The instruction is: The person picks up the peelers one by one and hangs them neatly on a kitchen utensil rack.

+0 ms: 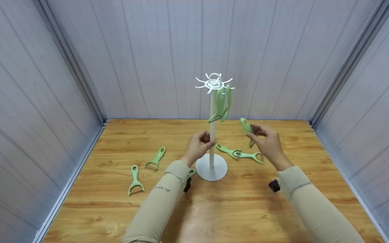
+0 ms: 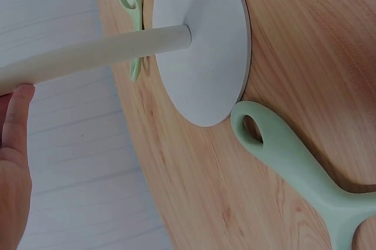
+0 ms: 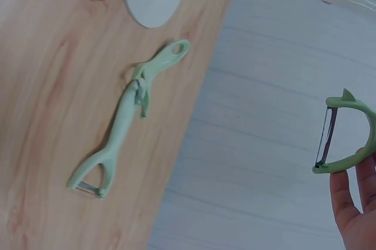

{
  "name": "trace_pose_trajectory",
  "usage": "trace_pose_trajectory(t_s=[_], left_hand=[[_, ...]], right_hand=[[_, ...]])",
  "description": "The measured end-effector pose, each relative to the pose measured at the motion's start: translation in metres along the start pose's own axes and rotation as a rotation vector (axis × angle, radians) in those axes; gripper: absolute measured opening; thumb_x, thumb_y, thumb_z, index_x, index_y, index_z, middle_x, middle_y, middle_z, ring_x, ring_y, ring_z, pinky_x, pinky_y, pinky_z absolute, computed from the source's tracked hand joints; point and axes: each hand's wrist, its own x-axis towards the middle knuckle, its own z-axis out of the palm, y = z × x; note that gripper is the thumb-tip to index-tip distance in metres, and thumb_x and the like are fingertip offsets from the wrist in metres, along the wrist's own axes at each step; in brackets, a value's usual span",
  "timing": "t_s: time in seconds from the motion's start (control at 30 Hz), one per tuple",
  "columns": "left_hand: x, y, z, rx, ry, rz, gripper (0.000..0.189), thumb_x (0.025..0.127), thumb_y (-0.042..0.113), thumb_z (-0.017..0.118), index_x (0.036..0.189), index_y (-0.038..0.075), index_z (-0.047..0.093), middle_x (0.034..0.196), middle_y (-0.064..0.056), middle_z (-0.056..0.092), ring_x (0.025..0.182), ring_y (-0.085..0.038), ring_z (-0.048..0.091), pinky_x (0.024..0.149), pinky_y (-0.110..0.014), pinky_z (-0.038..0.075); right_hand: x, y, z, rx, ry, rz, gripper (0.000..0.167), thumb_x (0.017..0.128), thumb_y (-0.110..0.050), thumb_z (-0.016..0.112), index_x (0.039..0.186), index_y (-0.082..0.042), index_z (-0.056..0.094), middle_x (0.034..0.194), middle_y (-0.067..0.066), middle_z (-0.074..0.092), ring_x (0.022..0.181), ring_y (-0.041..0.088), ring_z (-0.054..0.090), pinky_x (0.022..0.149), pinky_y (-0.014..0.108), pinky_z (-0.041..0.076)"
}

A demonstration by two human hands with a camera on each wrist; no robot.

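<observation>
A white hanging stand (image 1: 212, 128) with a ring of hooks rises from its round base (image 2: 205, 85). Two green peelers (image 1: 220, 103) hang from its hooks on the right side. My left hand (image 1: 198, 146) grips the pole at mid-height, thumb and fingers on either side of it. To the right of the stand, my right hand (image 1: 267, 141) pinches another green peeler (image 1: 246, 125) above the table. Its handle end with the hole points up, and its blade end (image 3: 332, 135) shows beyond the fingers in the right wrist view.
Right of the base, two peelers (image 3: 120, 115) lie end to end, overlapping. Two more, one nearer (image 1: 135, 177) and one farther (image 1: 157, 158), lie on the left. Another peeler (image 2: 288, 156) lies against the base, mostly behind my left sleeve in the head view. Panel walls enclose the wooden table (image 1: 235, 216).
</observation>
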Motion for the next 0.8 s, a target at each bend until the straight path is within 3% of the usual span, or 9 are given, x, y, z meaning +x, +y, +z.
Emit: trace_pose_trajectory(t_s=[0.07, 0.3, 0.8], left_hand=[[0.000, 0.000, 0.000, 0.000, 0.001, 0.003, 0.012, 0.098, 0.003, 0.078, 0.104, -0.002, 0.070, 0.096, -0.012, 0.073, 0.085, -0.011, 0.062, 0.078, -0.023, 0.053], [-0.001, 0.000, 0.000, -0.002, -0.008, -0.008, 0.011, 0.099, 0.005, 0.078, 0.105, -0.001, 0.069, 0.097, -0.011, 0.072, 0.087, -0.013, 0.063, 0.079, -0.025, 0.054], [0.000, 0.000, 0.000, 0.002, -0.012, -0.018, 0.011, 0.099, 0.003, 0.077, 0.105, -0.001, 0.069, 0.097, -0.011, 0.072, 0.087, -0.012, 0.063, 0.079, -0.026, 0.054]], right_hand=[[0.004, -0.006, -0.001, -0.002, 0.004, -0.017, 0.034, 0.096, -0.006, 0.082, 0.129, 0.000, 0.076, 0.112, 0.018, 0.078, 0.102, 0.014, 0.070, 0.099, 0.045, 0.060], [0.016, -0.019, -0.004, 0.000, 0.022, -0.056, 0.033, 0.096, -0.005, 0.083, 0.128, 0.000, 0.077, 0.112, 0.019, 0.077, 0.100, 0.006, 0.067, 0.093, 0.019, 0.053], [0.039, -0.051, -0.010, 0.053, 0.080, -0.142, 0.032, 0.095, -0.002, 0.082, 0.127, 0.002, 0.076, 0.112, 0.020, 0.076, 0.098, -0.006, 0.064, 0.091, 0.015, 0.054]])
